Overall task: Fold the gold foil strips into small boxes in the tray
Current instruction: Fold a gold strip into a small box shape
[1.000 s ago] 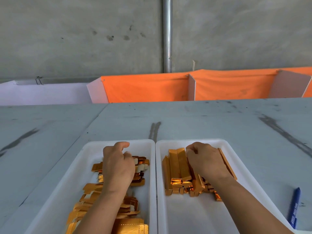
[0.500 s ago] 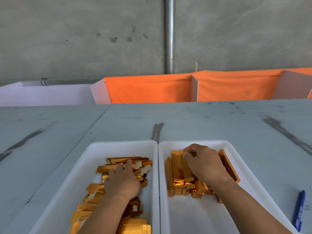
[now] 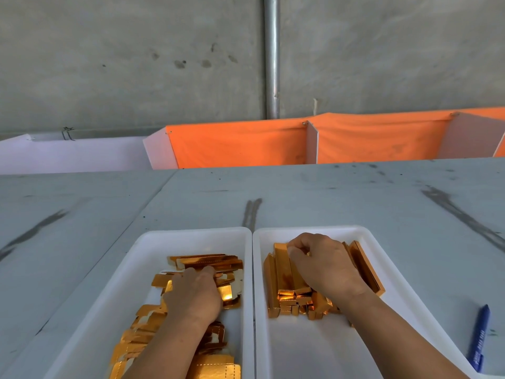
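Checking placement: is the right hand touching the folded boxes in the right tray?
Touching. Head view shows the right hand resting on the folded boxes.

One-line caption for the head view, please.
Left hand rests on flat gold foil strips in the left tray; right hand grips folded boxes in the right tray.

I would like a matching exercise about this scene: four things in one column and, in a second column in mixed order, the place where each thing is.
Things
1. flat gold foil strips
2. folded gold boxes
3. blue pen
4. orange cloth

Places
A. on the table, to the right of the right tray
B. in the right tray
C. behind the far edge of the table
D. in the left tray

Pairs: 1-D, 2-B, 3-A, 4-C
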